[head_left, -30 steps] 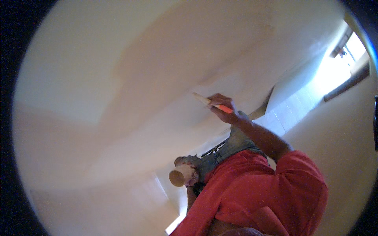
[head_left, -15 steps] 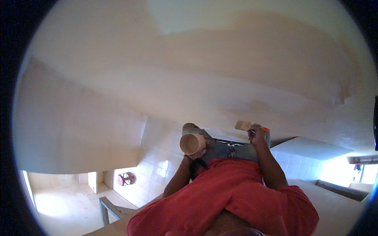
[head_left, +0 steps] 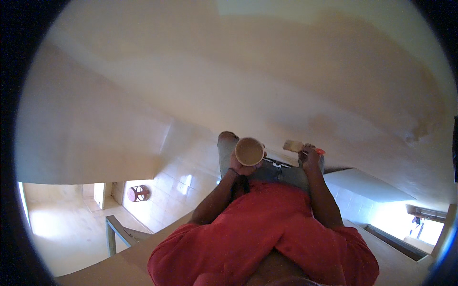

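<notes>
My left hand (head_left: 242, 167) is wrapped round a round tan tub (head_left: 249, 151), its open top facing up; the inside looks the same brownish tan. Over on the right, my right hand (head_left: 310, 155) grips a wide paintbrush (head_left: 294, 146) by its orange-red handle. The pale bristles point left, toward the tub, with a gap between the two. In front of both hands stretches a wall (head_left: 229, 90) with uneven tan and pale patches. Neither the brush nor the tub touches it.
A red-brown stool (head_left: 138, 193) stands on the shiny tiled floor (head_left: 179, 195) at the lower left. Near it is a grey metal frame (head_left: 110, 233). A pale slanted panel (head_left: 367, 185) lies to my right, with a bright opening (head_left: 431, 233) beyond.
My left hand has brought the tub right and slightly up, closer to the brush. My right hand still grips the brush at nearly the same place. The whole view has shifted a little.
</notes>
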A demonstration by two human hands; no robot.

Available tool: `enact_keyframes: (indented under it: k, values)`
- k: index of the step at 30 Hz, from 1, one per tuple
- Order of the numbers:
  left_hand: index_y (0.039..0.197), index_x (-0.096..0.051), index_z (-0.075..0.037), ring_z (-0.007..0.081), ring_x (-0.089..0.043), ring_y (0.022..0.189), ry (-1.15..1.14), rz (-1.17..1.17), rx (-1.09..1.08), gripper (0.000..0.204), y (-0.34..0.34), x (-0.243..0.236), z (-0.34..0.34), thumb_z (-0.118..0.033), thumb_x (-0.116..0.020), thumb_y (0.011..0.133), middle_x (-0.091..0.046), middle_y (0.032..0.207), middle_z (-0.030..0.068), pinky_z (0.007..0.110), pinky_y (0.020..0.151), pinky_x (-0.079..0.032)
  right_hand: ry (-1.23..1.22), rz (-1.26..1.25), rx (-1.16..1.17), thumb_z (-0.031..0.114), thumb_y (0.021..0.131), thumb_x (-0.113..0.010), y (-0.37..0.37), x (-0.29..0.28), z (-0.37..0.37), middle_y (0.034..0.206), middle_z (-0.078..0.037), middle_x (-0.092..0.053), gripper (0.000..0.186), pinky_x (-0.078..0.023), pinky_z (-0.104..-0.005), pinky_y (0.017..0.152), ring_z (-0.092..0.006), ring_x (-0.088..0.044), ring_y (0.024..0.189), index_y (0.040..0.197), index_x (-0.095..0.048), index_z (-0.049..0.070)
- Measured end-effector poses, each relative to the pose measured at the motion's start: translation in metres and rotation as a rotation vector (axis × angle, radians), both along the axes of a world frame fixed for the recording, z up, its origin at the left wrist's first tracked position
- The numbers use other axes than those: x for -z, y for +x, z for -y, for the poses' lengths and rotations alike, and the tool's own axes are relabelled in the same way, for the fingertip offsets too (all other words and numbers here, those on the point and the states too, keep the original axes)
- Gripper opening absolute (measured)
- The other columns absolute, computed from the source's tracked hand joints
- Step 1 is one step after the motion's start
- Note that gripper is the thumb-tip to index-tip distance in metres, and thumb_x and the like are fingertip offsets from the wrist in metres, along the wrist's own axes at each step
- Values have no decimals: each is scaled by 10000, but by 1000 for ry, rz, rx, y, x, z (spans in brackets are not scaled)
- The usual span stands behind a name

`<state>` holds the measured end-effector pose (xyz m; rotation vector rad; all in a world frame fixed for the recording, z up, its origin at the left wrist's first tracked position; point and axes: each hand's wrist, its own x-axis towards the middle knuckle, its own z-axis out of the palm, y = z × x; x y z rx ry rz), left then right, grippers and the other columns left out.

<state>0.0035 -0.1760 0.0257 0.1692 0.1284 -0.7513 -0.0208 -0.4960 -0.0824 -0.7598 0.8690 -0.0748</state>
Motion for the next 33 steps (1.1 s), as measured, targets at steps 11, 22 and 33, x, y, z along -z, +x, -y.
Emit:
enact_keyframes:
  k: [11, 22, 33]
  values:
    - [1247, -584, -165, 321, -600, 1133, 221, -293, 11, 481, 17, 13, 44, -529, -476, 952, -623, 1233, 97, 545, 842, -536, -203, 163, 15, 15, 763, -684, -15, -31, 5, 822, -45, -628, 189, -529, -316, 643, -204, -635, 740, 922, -620, 93]
    - [1273, -568, -118, 343, -589, 1164, 200, -277, -21, 514, 16, -3, 42, -504, -528, 936, -601, 1284, 117, 553, 929, -508, -722, 547, -122, -6, 778, -725, -33, -260, -53, 914, -109, -644, 250, -539, -312, 686, -191, -638, 763, 982, -584, 21]
    - [1287, -562, -78, 363, -575, 1180, 141, -254, -4, 523, 21, 23, 39, -482, -500, 959, -610, 1272, 157, 576, 1010, -450, -1219, 588, -673, 23, 797, -745, -12, -258, -92, 890, -116, -701, 189, -555, -294, 703, -163, -683, 793, 961, -653, 7]
